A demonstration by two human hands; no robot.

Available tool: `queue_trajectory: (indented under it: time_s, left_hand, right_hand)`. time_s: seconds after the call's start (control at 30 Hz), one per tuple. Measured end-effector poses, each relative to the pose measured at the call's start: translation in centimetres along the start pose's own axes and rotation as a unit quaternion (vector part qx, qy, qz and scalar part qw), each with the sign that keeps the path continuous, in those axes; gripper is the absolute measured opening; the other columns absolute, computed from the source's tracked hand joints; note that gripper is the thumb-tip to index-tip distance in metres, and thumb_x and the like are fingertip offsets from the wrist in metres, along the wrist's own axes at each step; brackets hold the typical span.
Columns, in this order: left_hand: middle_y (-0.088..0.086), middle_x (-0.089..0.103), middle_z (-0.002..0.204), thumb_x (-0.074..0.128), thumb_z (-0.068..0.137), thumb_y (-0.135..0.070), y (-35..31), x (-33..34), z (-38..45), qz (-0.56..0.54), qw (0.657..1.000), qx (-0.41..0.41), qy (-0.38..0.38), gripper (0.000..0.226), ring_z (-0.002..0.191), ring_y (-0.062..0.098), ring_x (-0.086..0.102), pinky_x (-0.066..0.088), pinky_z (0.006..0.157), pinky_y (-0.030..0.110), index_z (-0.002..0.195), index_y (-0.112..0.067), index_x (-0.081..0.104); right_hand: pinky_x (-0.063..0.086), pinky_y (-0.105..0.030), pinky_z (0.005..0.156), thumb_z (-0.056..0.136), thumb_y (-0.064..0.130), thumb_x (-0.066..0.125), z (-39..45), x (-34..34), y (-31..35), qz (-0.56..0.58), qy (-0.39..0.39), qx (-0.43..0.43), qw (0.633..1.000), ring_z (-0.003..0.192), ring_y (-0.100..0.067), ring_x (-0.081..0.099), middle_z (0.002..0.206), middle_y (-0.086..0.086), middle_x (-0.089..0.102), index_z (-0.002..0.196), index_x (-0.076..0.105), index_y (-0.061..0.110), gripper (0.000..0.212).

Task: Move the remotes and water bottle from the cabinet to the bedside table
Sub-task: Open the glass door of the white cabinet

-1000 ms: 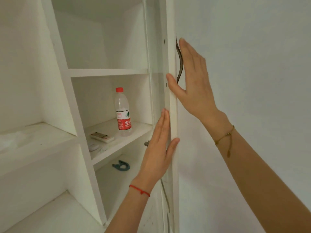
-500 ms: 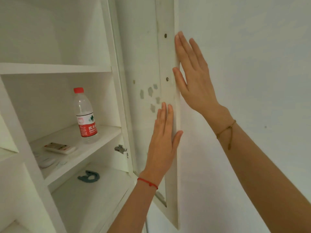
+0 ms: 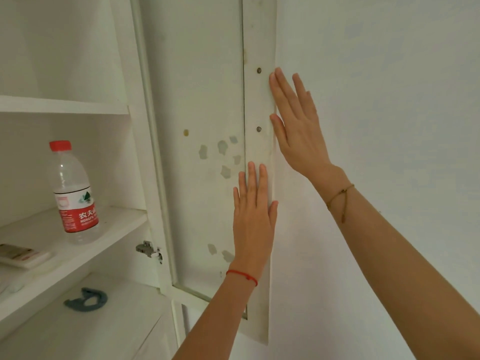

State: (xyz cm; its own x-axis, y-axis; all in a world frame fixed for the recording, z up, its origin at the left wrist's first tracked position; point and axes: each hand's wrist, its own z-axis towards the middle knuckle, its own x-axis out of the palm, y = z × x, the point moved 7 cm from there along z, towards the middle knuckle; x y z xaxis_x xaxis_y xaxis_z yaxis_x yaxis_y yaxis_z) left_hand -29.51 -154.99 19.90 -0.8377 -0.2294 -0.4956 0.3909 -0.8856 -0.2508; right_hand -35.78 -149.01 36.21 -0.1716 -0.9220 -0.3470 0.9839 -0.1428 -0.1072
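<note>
A clear water bottle [image 3: 74, 193] with a red cap and red label stands upright on the middle shelf [image 3: 117, 224] of the white cabinet. A white remote [image 3: 22, 255] lies flat at the left edge of that shelf, partly cut off by the frame. The cabinet door [image 3: 202, 126] is swung wide against the wall. My left hand [image 3: 253, 216] lies flat on the door's free edge, fingers up. My right hand [image 3: 296, 126] is spread flat higher up, at the door's edge and the wall. Neither hand holds anything.
A blue-grey hook-shaped piece [image 3: 87, 300] lies on the lower shelf. A metal hinge [image 3: 148, 249] sticks out at the cabinet frame. An upper shelf [image 3: 65, 105] spans above the bottle. White wall [image 3: 389, 100] fills the right side.
The door has swung from edge-on to fully open against the wall. Both hands moved with it and now lie flat. The view has shifted, so the bottle sits further left.
</note>
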Motion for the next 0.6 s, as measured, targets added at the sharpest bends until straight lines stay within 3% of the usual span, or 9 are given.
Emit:
queue_trajectory:
  time_s: [0.37, 0.6]
  left_hand:
    - [0.007, -0.001, 0.166, 0.045, 0.1, -0.039, 0.5, 5.3, 3.5, 0.093, 0.995, -0.028, -0.005, 0.077, 0.153, 0.027, 0.003, 0.021, 0.122, 0.046, 0.157, -0.02, -0.002]
    - [0.005, -0.002, 0.166, 0.047, 0.099, -0.041, 1.1, 6.5, 4.0, 0.094, 0.995, -0.02, -0.012, 0.079, 0.153, 0.027, 0.0, 0.019, 0.123, 0.047, 0.157, -0.022, -0.002]
  right_hand:
    - [0.009, -0.05, 0.121, 0.106, 0.023, 0.023, 0.9, 4.5, -5.8, -0.016, 0.031, 0.018, 0.999, 0.151, -0.024, -0.003, 0.163, 0.004, 0.005, 0.155, 0.007, 0.018, 0.052]
    - [0.006, -0.049, 0.122, 0.106, 0.026, 0.023, 1.2, 5.4, -7.0, 0.003, 0.03, 0.006, 1.0, 0.151, -0.023, -0.005, 0.163, 0.005, 0.004, 0.155, 0.007, 0.019, 0.052]
